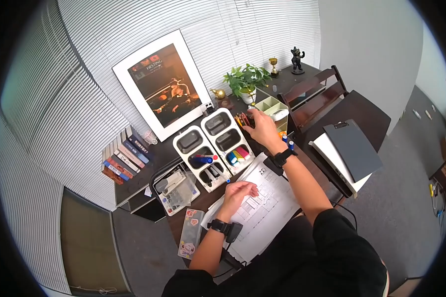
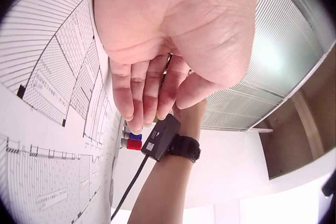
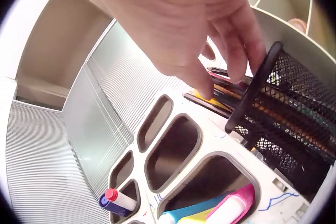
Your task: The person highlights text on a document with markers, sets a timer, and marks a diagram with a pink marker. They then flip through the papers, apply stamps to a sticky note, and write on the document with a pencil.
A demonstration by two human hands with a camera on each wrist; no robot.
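Observation:
My right hand (image 1: 264, 129) reaches over the black mesh pen holder (image 3: 310, 87), fingers pointing down and parted. Its thumb and fingertips are right at the tops of the pens and pencils (image 3: 223, 95) leaning in the holder. Left of it stands a white desk organizer (image 1: 223, 132) with dark compartments. Highlighters (image 3: 231, 205) in pink, yellow and blue sit in one of these; capped markers (image 3: 122, 200) stand in another. My left hand (image 1: 236, 197) is over the printed drawing sheets (image 1: 262, 213), its fingers loosely bent and nothing in them.
A pale green organizer (image 1: 268, 105) and a potted plant (image 1: 247, 81) stand behind the pen holder. Left are books (image 1: 126, 156), a tray of stationery (image 1: 176, 190) and a stickered pencil case (image 1: 190, 232). A framed poster (image 1: 163, 86) leans at the back; a clipboard (image 1: 353, 148) lies right.

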